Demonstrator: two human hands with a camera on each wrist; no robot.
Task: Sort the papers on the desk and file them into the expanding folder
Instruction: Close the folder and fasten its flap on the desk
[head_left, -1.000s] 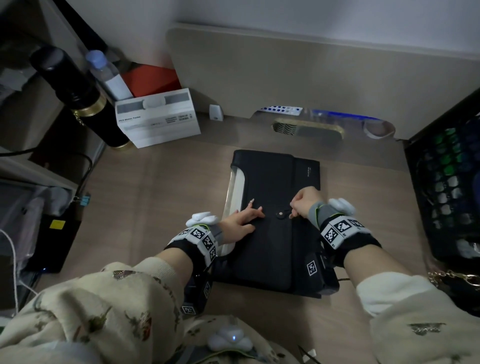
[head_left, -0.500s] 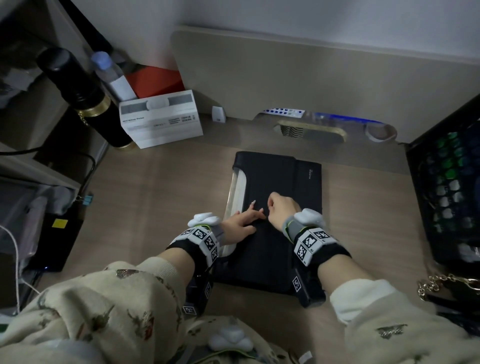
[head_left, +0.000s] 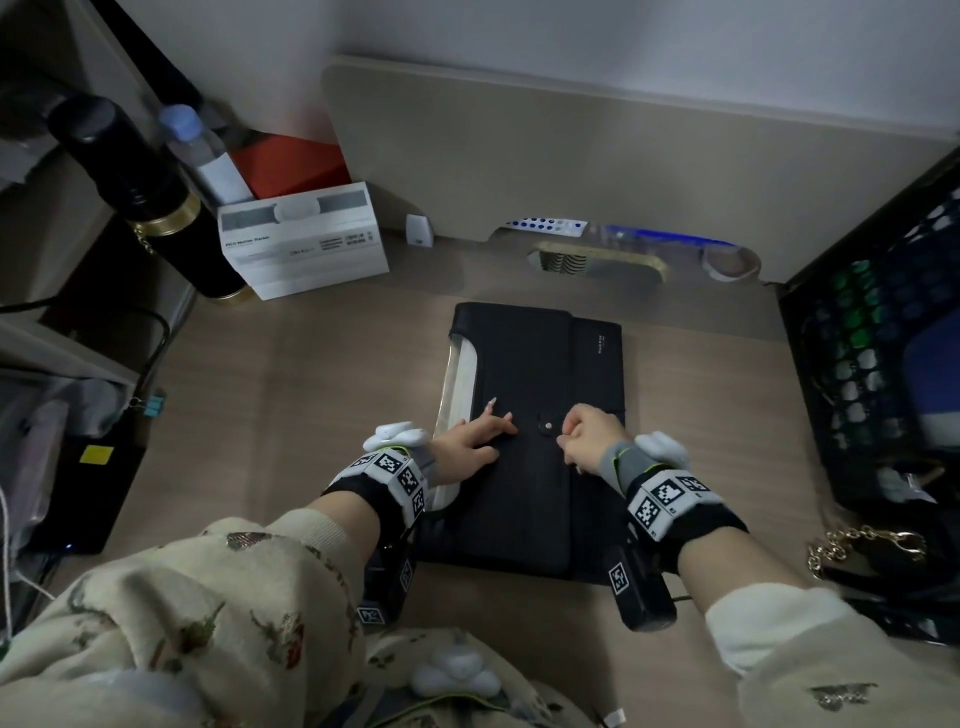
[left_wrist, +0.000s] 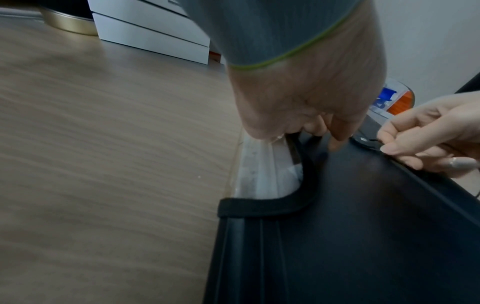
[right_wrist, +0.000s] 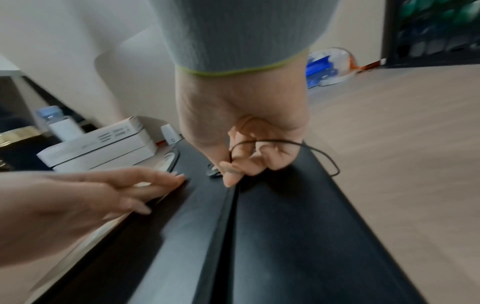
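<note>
While left hand lies flat — right hand pinches cord.

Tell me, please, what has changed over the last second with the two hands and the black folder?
The right hand, pinching the thin cord, swung left over the button and came back to its right side, as if winding the cord. The left hand stayed flat on the folder, which has not moved on the desk.
</note>
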